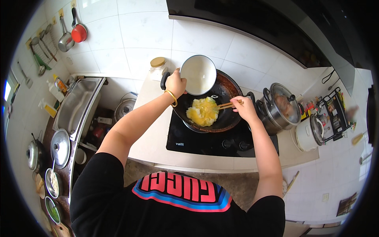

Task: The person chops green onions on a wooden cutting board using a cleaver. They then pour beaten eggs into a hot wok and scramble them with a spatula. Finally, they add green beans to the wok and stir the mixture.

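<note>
My left hand (176, 84) grips the rim of a white bowl (199, 74), tilted over the back left of a dark wok (229, 89). A thin wet film shows inside the bowl. Beaten egg (203, 112), yellow and partly set, lies in the wok. In my right hand (243, 108) is a pair of wooden chopsticks (225, 105), their tips at the egg's right edge. The wok sits on a black gas cooktop (207, 145); the burner beneath it is hidden.
A lidded steel pot (274, 106) stands right of the wok, with a white rice cooker (306, 134) beyond. Behind the wok's left side is a jar (158, 68). A range hood (242, 32) hangs above. Far left are a steel sink (77, 103) and bowls of food (53, 183).
</note>
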`<state>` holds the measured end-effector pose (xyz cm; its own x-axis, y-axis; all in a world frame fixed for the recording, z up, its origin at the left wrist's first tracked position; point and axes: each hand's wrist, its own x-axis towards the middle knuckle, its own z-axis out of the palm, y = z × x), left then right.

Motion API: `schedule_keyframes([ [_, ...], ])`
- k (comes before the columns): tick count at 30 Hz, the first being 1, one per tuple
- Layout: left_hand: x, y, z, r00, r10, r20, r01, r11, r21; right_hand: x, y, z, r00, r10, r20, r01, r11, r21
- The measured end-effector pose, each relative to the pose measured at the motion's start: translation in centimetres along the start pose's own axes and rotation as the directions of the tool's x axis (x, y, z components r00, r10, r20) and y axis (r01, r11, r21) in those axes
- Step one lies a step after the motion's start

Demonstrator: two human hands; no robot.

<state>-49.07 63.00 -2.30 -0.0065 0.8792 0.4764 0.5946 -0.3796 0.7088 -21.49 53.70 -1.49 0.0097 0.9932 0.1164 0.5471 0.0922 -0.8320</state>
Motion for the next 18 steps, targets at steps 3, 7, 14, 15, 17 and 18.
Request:
schedule_keyframes([
  [3, -0.2, 0.8, 0.0, 0.999, -0.027, 0.041, 0.029, 0.998, -0.055, -0.2, 2.1, 0.6, 0.996, -0.086, -0.012, 0.078, 0.943, -0.324],
  [7, -0.1, 0.7, 0.5, 0.999, 0.041, 0.018, -0.04, 0.999, -0.032, -1.4, 1.5, 4.3, 0.985, -0.059, 0.16, 0.052, 0.998, 0.045],
  [14, 0.3, -0.2, 0.6, 0.997, 0.042, 0.069, -0.042, 0.999, -0.004, -3.1, -2.6, 3.0, 0.94, -0.043, 0.337, -0.014, 0.986, 0.164],
  [15, 0.3, -0.2, 0.8, 0.996, 0.052, 0.07, -0.053, 0.999, 0.012, -3.3, -2.4, 3.2, 0.925, -0.05, 0.376, -0.008, 0.988, 0.151],
  [17, 0.3, -0.1, 1.0, 0.995, 0.074, 0.074, -0.077, 0.996, 0.034, -3.2, -1.5, 4.2, 0.919, -0.078, 0.387, 0.056, 0.996, 0.069],
  [18, 0.2, 0.0, 1.0, 0.993, 0.086, 0.075, -0.089, 0.995, 0.038, -2.8, -0.6, 4.3, 0.929, -0.104, 0.355, 0.122, 0.992, -0.028],
])
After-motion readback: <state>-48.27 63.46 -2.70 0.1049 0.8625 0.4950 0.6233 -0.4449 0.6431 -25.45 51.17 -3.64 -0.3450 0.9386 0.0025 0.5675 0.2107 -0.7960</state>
